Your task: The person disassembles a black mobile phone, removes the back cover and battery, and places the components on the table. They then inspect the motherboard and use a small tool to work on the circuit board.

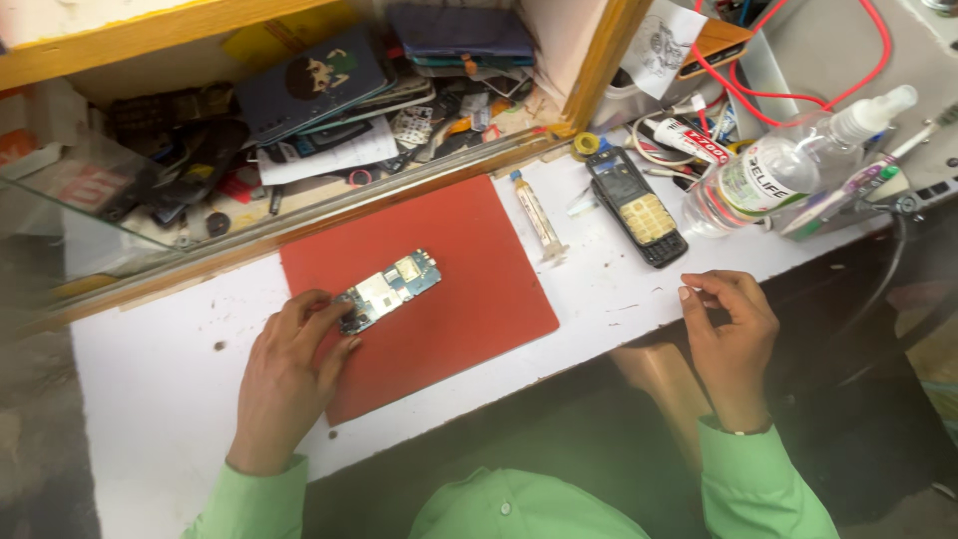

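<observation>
A flat, rectangular circuit board (389, 289), blue-green with metallic patches, is pinched at its near-left end by the fingertips of the left hand (289, 374); it lies on a smooth red mat (469, 289) on the white surface (150, 399). The right hand (728, 334) is held loosely curled at the near-right edge, grasping nothing visible. A dark phone housing (639, 205) lies far right.

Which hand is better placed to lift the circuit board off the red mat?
Probably the left hand: its fingers already touch the circuit board. The right hand rests apart at the table edge.
</observation>
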The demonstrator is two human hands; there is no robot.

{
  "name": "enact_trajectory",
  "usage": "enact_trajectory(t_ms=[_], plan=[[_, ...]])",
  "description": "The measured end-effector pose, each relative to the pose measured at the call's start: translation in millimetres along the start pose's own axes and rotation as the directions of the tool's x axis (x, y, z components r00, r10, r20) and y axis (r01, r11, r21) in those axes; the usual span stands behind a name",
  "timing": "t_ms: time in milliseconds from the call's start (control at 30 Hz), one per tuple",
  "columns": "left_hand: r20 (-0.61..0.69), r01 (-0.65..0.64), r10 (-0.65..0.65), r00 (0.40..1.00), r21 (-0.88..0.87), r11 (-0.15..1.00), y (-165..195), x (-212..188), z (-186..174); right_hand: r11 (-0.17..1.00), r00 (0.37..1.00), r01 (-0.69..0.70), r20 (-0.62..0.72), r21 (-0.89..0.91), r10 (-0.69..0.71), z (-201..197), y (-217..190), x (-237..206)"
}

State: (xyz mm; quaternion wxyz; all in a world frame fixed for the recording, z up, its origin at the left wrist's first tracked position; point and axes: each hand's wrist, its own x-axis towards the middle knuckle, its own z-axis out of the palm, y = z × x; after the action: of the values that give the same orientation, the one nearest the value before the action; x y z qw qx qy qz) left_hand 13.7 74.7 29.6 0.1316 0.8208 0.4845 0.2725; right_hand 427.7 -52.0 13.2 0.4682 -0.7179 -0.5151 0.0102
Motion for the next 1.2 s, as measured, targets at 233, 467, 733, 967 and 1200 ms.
enact_trajectory(t_ms=[233,467,733,967,1200], plan=[[-0.072,0.037,-0.042,0.996,-0.077,0.996,16,-21,13,0.993,0.991,-0.029,-0.130,-0.112,0.014,-9,30,-5],[-0.063,0.062,-0.072,0.995,-0.142,0.988,32,-31,24,0.953,0.991,0.122,-0.013,-0.277,-0.130,3,40,11],[-0.068,0.169,-0.186,0.980,-0.198,0.965,37,-42,26,0.865,0.965,0.259,0.154,-0.429,-0.212,-5,39,15],[-0.055,0.202,-0.225,0.973,-0.273,0.941,38,-46,32,0.870,0.929,0.338,0.277,-0.359,-0.247,-20,29,9],[0.010,0.271,-0.282,0.959,-0.306,0.913,39,-46,43,0.813,0.853,0.515,0.256,-0.271,-0.455,-23,30,-6]])
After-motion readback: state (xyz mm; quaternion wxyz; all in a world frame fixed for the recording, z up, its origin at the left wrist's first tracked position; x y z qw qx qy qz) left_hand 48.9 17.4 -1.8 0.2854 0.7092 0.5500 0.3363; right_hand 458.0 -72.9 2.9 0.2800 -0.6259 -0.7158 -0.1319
